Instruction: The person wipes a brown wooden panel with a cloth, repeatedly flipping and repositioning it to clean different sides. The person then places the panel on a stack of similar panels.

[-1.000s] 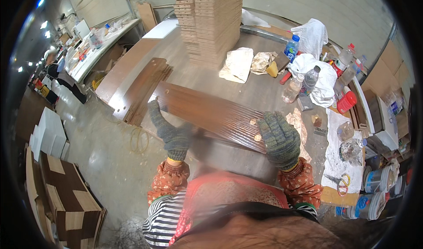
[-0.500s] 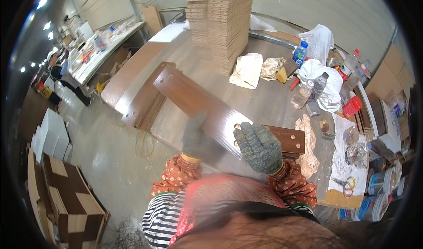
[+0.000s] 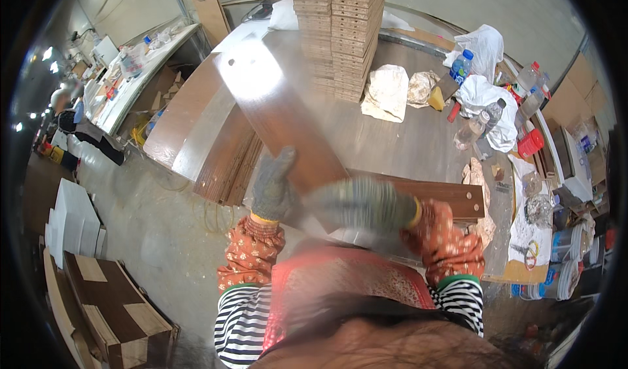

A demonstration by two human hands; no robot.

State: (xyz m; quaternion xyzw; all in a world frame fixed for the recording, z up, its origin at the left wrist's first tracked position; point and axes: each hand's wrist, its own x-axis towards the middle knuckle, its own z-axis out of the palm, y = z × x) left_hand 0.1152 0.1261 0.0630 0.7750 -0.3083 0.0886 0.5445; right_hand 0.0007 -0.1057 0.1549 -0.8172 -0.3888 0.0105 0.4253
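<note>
Left hand [image 3: 269, 186] touching board [image 3: 288, 120], right hand [image 3: 365, 203] blurred; grips we can't tell. Board's swung toward eleven o'clock, likely mid-turn.

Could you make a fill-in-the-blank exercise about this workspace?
The left hand is at the ____ edge of the slanting brown board.
The more blurred glove is on the ____ hand.
The sleeve stripes are black and ____.
The tall stack stands to the ____ of the cream cloth.

Missing words: left; right; white; left.
</note>
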